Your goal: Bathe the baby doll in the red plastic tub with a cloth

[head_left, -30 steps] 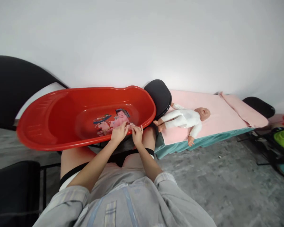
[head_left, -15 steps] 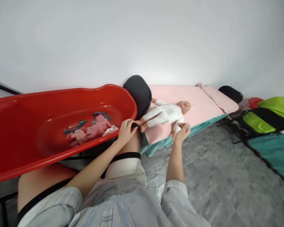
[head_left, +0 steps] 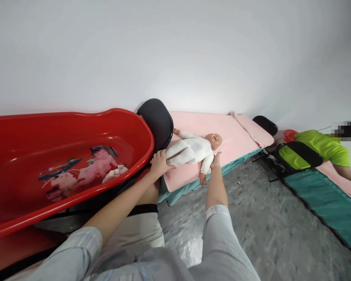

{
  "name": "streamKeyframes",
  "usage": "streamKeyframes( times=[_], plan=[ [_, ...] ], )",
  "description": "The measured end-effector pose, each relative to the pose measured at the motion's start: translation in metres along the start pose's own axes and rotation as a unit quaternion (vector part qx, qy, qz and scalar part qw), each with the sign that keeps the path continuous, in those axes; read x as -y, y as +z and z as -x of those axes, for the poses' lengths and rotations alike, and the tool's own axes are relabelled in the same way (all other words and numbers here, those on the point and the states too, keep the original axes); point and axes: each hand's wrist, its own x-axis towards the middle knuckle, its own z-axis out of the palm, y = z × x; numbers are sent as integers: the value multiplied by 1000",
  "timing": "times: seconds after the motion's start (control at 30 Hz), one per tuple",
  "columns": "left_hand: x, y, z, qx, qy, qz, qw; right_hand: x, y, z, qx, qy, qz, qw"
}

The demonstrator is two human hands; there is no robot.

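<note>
A baby doll in a white long-sleeved suit lies on its back on a pink-covered bed, its head pointing right. My left hand is over the doll's feet, with the fingers bent around them and the thumb along the lower leg; the feet are hidden. By the doll's near shoulder, just below its head, is my right hand. Its thumb is stretched out, and the other fingers are mostly hidden beside the doll. One doll arm hangs over the near edge of the bed.
A red baby bathtub stands at the left, with a cartoon picture and a small whitish cloth inside. A black chair back rises between tub and bed. A folded pink cloth lies at the bed's far end. Another person in green is at the right.
The view has shifted right. My left hand has moved onto the doll's feet. My right hand has gone from the doll's near hand up to its shoulder, its pinch now opened.
</note>
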Motion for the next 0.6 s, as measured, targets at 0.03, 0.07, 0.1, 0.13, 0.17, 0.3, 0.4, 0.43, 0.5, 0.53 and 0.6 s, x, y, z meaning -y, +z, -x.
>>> streamKeyframes(
  times=[0.03,0.07,0.1,0.13,0.17,0.3,0.4,0.43,0.5,0.53,0.6],
  plan=[
    [-1,-1,-1,6,-6,-6,1000,0,7,-1,4,13,-18,1000],
    [-1,-2,-2,14,-10,-14,1000,0,15,-2,15,14,-31,999],
    [-2,-2,-4,25,-12,-22,999,0,21,-3,28,8,-42,999],
    [-2,-2,-5,35,-12,-31,999,0,27,-4,43,-2,-53,998],
    [-3,-3,-7,44,-12,-40,998,-1,31,-5,55,-14,-65,996],
    [-5,-2,-11,59,-11,-53,997,-12,34,-23,109,-89,-145,979],
    [-3,-2,-11,62,-9,-43,997,-24,25,-42,203,-127,-205,949],
    [-1,-2,-10,62,-6,-40,997,-27,21,-46,233,-138,-217,938],
    [3,0,-8,63,-1,-32,997,-33,15,-45,251,-153,-228,928],
    [6,2,-7,64,2,-29,998,-36,14,-40,229,-153,-227,934],
    [13,7,-4,64,14,-18,998,-39,15,-21,150,-147,-207,956]
  ],
)
